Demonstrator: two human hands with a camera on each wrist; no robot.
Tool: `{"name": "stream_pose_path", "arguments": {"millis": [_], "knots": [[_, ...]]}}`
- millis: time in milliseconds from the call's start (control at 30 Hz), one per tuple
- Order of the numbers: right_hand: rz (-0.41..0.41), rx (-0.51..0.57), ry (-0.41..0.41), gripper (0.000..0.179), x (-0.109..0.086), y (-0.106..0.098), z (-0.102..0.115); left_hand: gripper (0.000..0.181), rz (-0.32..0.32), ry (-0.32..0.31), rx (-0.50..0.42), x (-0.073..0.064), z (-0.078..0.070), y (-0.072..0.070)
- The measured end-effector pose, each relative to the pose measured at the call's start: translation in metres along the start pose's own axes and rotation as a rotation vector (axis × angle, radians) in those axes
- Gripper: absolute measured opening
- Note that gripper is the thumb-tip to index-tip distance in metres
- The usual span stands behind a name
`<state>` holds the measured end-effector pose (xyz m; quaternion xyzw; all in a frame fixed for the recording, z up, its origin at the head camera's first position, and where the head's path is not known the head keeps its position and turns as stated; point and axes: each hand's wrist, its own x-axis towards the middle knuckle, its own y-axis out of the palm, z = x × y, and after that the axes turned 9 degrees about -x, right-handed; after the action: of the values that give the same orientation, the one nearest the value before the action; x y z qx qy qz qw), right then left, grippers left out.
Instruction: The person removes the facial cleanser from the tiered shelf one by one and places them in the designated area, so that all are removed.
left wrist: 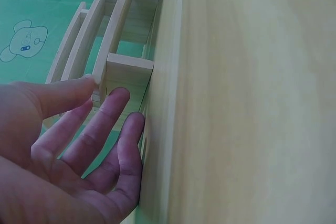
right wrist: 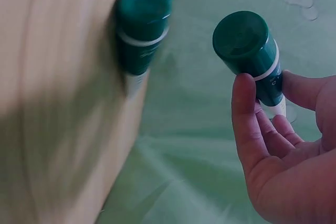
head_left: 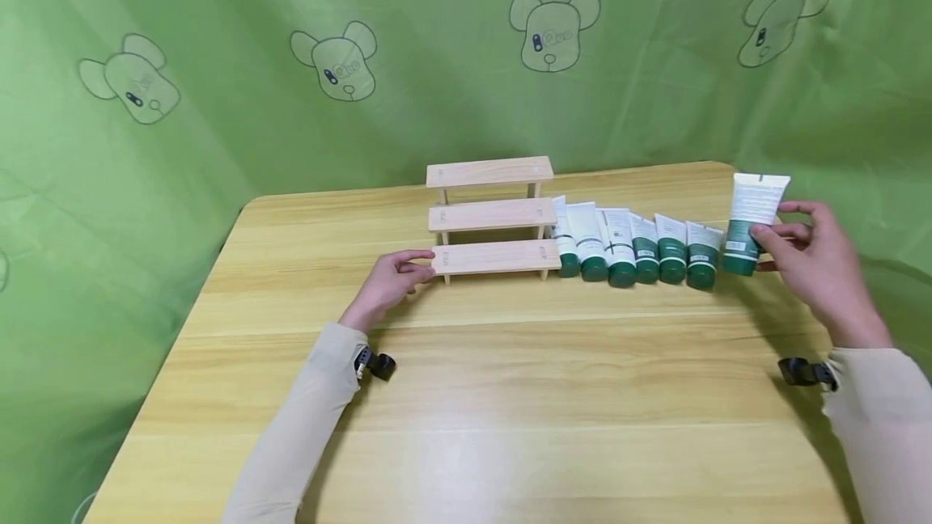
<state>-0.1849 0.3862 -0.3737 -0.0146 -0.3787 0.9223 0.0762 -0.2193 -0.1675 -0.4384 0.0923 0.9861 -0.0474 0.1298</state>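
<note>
A three-step wooden display stand point(head_left: 495, 257) stands at the back of the table. My left hand point(head_left: 390, 285) pinches the left end of its lowest step, thumb on the top face and fingers below; the left wrist view shows this hand point(left wrist: 89, 145) close up at the step's end. My right hand point(head_left: 823, 261) grips a white-and-green squeeze tube point(head_left: 753, 217) between thumb and fingers, cap down, raised at the right end of the row. In the right wrist view the tube's green cap point(right wrist: 242, 38) faces the camera.
Several similar tubes point(head_left: 671, 249) lie in a row right of the stand, caps toward me; the leftmost is partly hidden behind the steps. The wooden table point(head_left: 510, 395) stretches in front. A green curtain point(head_left: 451, 47) with bear outlines hangs behind.
</note>
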Motion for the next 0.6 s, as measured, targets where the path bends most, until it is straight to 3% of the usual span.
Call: {"name": "stream_pose_path", "arguments": {"millis": [200, 600], "knots": [[0.055, -0.095, 0.045, 0.084, 0.008, 0.001, -0.027, 0.041, -0.009, 0.025, 0.01, -0.001, 0.001, 0.0], [0.19, -0.133, 0.076, 0.081, 0.022, 0.011, -0.057, 0.038, -0.019, 0.025, 0.011, -0.002, 0.0, 0.001]]}}
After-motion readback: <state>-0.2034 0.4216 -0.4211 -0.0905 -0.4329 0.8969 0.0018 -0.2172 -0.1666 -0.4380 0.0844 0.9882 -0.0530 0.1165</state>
